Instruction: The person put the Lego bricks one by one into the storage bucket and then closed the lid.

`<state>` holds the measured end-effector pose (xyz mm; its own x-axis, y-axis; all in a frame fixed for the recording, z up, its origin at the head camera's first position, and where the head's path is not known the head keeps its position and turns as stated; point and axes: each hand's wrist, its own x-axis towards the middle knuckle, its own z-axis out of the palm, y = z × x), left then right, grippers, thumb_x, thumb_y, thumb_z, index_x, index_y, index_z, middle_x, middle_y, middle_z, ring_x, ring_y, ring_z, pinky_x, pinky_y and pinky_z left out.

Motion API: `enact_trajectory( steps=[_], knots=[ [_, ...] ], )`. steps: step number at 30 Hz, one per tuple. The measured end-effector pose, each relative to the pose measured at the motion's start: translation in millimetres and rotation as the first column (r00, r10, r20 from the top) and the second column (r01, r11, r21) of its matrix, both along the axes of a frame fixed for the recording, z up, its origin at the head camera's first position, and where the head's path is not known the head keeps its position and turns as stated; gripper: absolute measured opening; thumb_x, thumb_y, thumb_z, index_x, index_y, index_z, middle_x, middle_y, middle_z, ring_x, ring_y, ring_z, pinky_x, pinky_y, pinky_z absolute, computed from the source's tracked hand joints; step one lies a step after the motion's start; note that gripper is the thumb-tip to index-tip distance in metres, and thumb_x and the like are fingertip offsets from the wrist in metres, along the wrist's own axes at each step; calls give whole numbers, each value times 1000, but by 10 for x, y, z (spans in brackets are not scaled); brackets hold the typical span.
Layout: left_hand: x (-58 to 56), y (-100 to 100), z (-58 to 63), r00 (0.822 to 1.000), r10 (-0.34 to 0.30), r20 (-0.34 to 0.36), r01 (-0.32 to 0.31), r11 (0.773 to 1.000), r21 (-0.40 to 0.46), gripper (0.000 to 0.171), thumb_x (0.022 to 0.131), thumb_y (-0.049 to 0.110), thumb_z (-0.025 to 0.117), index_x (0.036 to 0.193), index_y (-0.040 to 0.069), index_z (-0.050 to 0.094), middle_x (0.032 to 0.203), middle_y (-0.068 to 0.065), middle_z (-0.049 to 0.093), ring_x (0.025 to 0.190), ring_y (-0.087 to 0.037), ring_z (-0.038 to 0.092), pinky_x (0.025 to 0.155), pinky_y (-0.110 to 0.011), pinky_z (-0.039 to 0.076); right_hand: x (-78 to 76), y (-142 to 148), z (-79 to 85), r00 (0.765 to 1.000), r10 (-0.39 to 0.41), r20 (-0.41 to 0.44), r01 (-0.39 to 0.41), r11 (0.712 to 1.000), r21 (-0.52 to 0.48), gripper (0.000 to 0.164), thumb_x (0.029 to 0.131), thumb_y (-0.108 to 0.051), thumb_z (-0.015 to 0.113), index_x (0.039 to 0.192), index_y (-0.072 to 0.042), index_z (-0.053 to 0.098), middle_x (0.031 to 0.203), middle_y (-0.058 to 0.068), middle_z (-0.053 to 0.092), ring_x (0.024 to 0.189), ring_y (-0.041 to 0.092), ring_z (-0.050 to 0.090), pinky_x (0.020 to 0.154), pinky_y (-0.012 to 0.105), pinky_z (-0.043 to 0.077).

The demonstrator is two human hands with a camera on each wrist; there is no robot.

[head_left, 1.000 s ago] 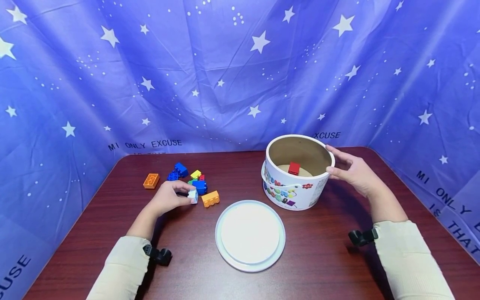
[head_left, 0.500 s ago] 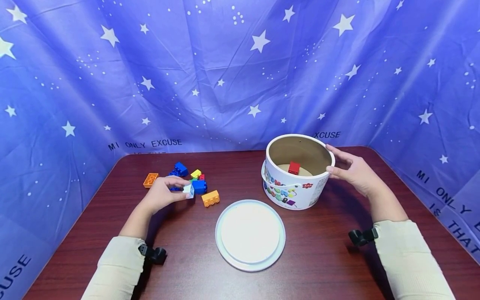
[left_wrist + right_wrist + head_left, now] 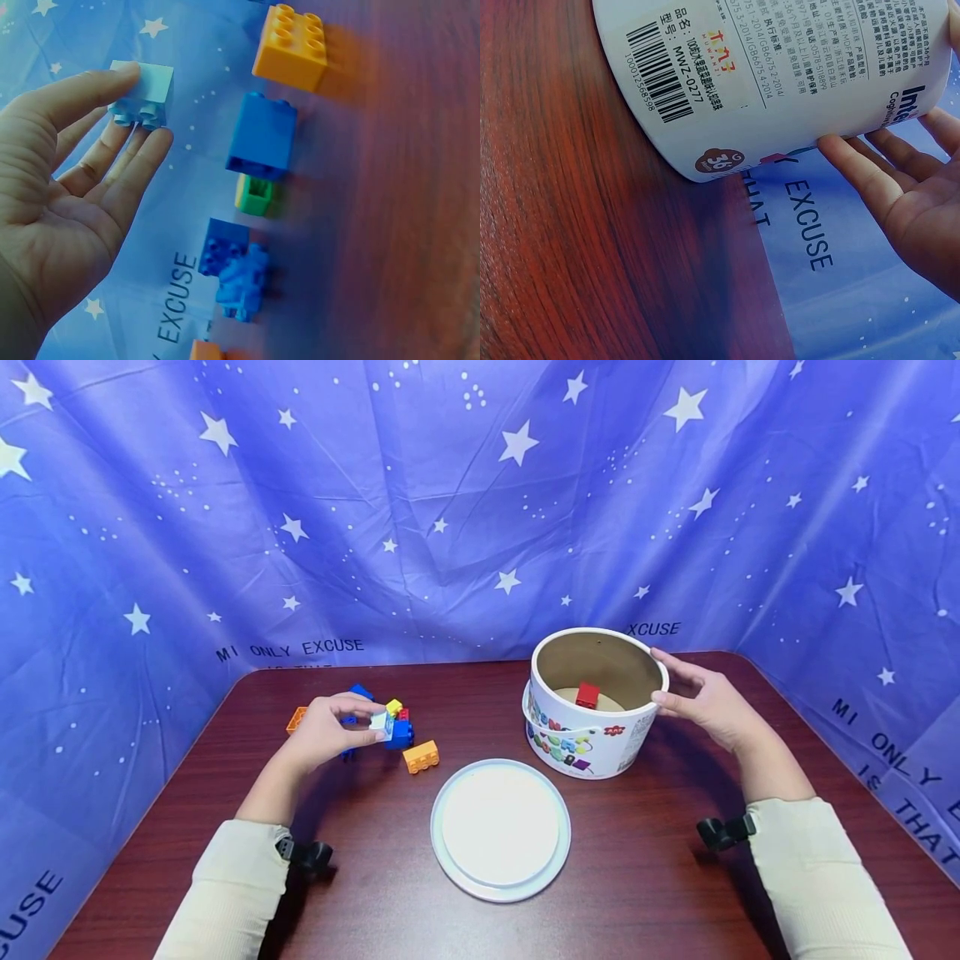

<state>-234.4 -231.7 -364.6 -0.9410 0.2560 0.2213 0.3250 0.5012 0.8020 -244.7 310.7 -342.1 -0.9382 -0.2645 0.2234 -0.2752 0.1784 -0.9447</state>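
My left hand [image 3: 324, 732] pinches a small light blue building block [image 3: 155, 86] between thumb and fingers; its studs face down toward the fingers in the left wrist view. Just past it lie a blue block [image 3: 399, 735], a yellow block [image 3: 394, 707] and an orange block [image 3: 422, 757]. On the right, my right hand [image 3: 708, 703] rests on the side of a round white bucket [image 3: 577, 746], thumb and fingers spread at its rim. The right wrist view has the fingertips against the printed bucket wall. A red block [image 3: 587, 696] lies inside on the bucket's floor.
A round white lid [image 3: 500, 824] lies flat at the front middle of the dark wood table [image 3: 615, 877]. Another orange block [image 3: 297, 720] and more blue blocks [image 3: 240, 281] are partly behind the left hand. A starry blue curtain [image 3: 450, 485] encloses the table's back and sides.
My left hand has lifted the light blue block up from near the orange block, shifted slightly left and turned it. The right hand and bucket have stayed in place.
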Motion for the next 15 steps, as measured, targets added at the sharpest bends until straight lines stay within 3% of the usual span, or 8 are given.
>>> enact_trajectory(
  steps=[7,15],
  knots=[
    [-43,90,87,999,-42,-34,43,999,27,37,76,18,86,110,8,75,110,-7,67,101,-23,61,90,-45,53,-6,-1,-14,1000,11,6,-11,999,-32,69,89,6,65,148,5,30,128,-1,54,104,8,62,78,25,56],
    [-61,232,241,994,-87,-69,90,995,44,38,77,14,84,112,4,73,111,-8,65,102,-24,62,87,-41,55,-3,3,-22,1000,13,-10,-13,1000,-13,68,90,6,64,149,6,30,128,-1,54,103,8,63,77,25,56]
  ],
)
